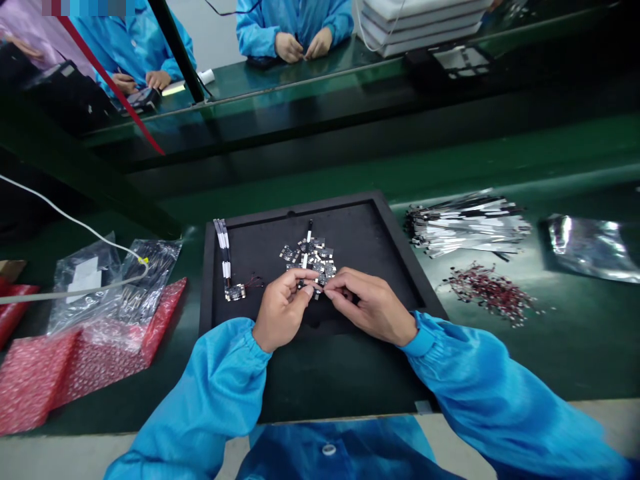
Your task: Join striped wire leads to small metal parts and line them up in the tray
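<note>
2 forearms [220,380] angled inward — left hand [283,308], right hand [369,305] narrowly pinched, contents unclear, by circuit boards [323,254]

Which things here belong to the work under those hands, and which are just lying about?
Likely part of the work:
black tray
small circuit boards
pile of flat strips
pile of red-wired parts

Apparently just lying about:
red bubble wrap
clear plastic bags
silvery bag

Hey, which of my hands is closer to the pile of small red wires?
Your right hand. It's over the black tray, left of the red wire pile with a gap between; your left hand is farther left.
</note>
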### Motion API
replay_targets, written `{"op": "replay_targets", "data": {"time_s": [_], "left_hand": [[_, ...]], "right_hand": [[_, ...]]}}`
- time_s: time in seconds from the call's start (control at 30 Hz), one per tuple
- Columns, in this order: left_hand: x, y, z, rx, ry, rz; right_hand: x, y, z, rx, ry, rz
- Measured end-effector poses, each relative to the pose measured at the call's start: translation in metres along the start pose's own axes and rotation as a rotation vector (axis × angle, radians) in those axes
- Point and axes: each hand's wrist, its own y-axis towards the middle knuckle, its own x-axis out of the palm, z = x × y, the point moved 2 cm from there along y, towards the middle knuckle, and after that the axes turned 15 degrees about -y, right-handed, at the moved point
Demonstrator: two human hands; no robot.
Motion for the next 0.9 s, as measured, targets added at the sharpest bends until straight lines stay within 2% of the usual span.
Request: {"op": "replay_targets", "data": {"time_s": [0.9], "left_hand": [[0.0007, 0.0013, -0.0074, -0.058, -0.151, 0.03]], "right_hand": [[-0.0007, -0.0007, 0.0009, 0.011, 0.006, 0.053]]}}
